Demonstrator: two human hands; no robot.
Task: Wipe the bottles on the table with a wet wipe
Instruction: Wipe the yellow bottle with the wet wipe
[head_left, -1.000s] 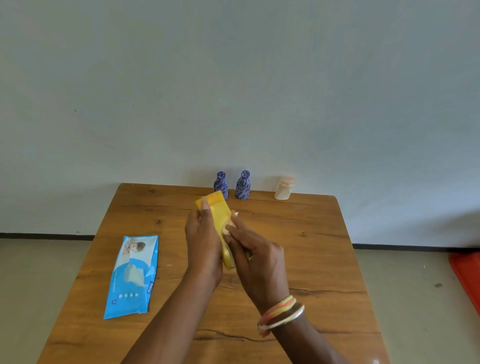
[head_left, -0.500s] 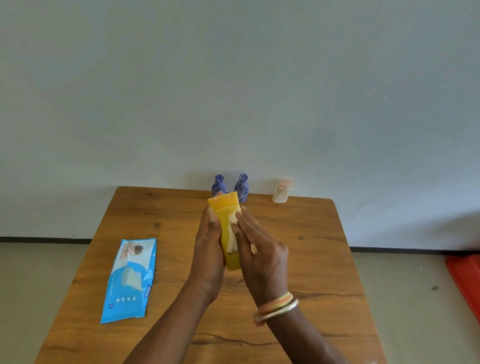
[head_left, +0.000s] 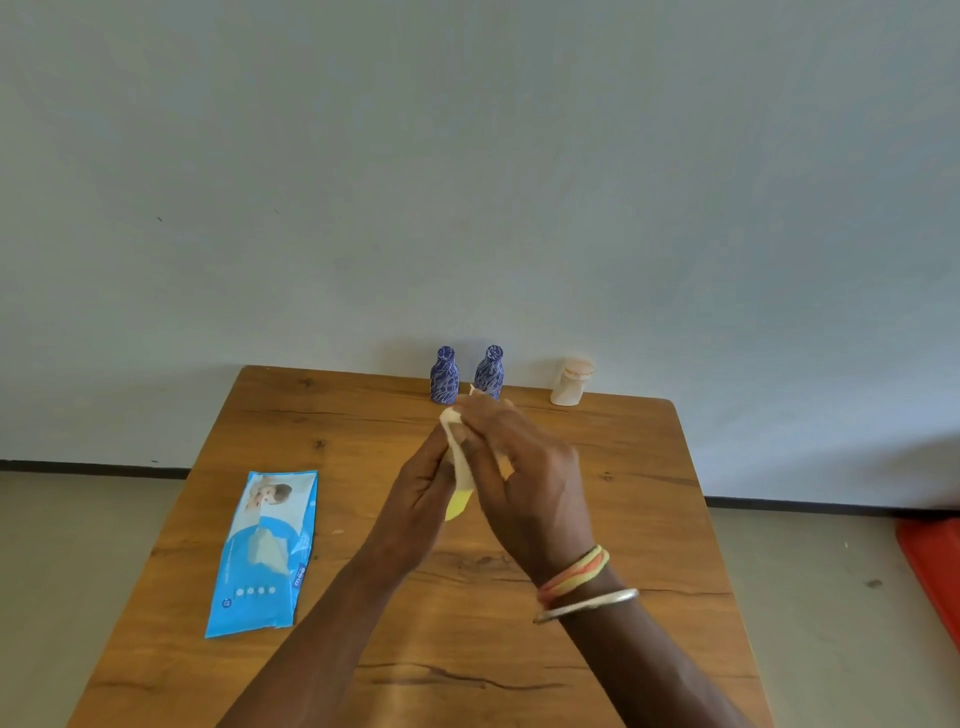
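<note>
Clearly, the left hand (head_left: 421, 499) is gripping a yellow bottle (head_left: 458, 505) above the tabletop's (head_left: 623, 519) middle while the right hand (head_left: 524, 467) is clasping a white wipe (head_left: 457, 460) against it.

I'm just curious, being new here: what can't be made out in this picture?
Head view only.
Yellow bottle: mostly hidden behind left hand, right hand and wet wipe.
Red object: cut off by the right edge.
Wipes pack lettering: too small to read.
</note>
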